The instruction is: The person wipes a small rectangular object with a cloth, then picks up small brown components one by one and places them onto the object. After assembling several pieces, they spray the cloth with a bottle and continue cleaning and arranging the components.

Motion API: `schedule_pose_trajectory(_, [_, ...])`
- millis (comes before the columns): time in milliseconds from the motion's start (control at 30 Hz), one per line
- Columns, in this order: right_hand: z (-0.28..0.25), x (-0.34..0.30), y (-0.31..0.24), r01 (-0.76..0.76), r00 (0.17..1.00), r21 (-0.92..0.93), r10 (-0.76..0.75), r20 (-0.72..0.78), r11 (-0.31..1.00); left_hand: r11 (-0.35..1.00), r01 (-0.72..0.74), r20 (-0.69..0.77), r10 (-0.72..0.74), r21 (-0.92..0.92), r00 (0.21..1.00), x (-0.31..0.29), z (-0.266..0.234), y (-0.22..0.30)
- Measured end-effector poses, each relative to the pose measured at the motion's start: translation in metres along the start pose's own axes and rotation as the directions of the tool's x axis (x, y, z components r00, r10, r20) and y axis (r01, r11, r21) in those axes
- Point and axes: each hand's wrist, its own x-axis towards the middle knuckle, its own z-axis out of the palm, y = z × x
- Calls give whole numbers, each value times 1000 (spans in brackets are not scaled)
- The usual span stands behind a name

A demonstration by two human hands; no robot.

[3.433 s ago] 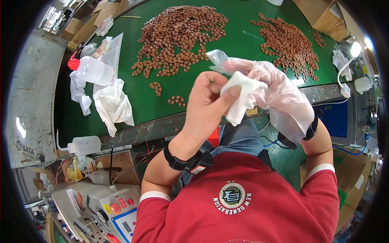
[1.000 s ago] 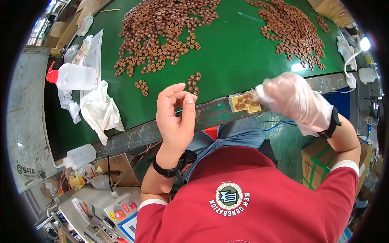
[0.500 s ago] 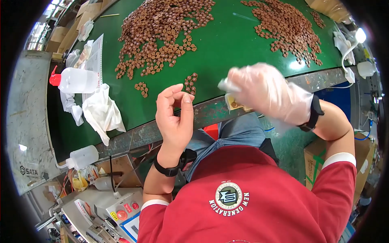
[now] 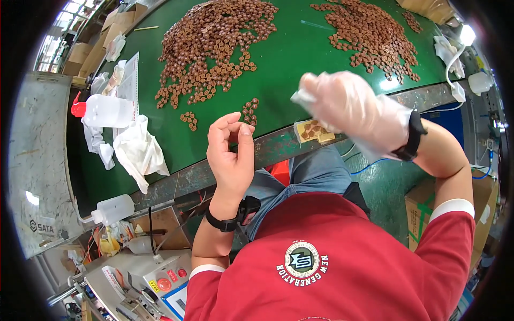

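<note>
The bare left hand [image 4: 231, 155] is loosely curled in a released pose, thumb and index finger parted, near a small cluster of brown round pieces [image 4: 249, 111] on the green tabletop [image 4: 278, 80]. The right hand [image 4: 350, 109], in a translucent plastic glove, clenches a crumpled white cloth [image 4: 303, 97] at its fingertips, above a yellow rectangular block [image 4: 326, 137] at the table's edge.

Green tabletop [image 4: 300, 64] passable between left pile [image 4: 209, 48] and right pile [image 4: 372, 37]; right hand [image 4: 345, 101] partly blocks yellow tray [image 4: 324, 138].
</note>
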Motion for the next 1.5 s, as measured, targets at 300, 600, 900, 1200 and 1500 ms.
schedule_pose_trajectory(300, [-6,-22,-20,-38,997,-15,39,63,999,1000,-2,92,-1,29,996,4,5,11])
schedule_pose_trajectory(600, [-27,-33,51,-373,911,882,292,290,288,820,-411,455,213,398,865,14,44,47])
schedule_pose_trajectory(900, [-19,-96,117,-20,578,973,797,-176,229,798,-463,569,189,386,800,26,52,53])
schedule_pose_trajectory(1200, [-42,-84,70,0,398,1000,917,-23,25,890,-119,722,-271,440,637,61,47,92])
schedule_pose_trajectory(1500, [-38,-91,66,-11,458,988,879,-131,153,989,66,383,-11,-131,924,117,71,92])
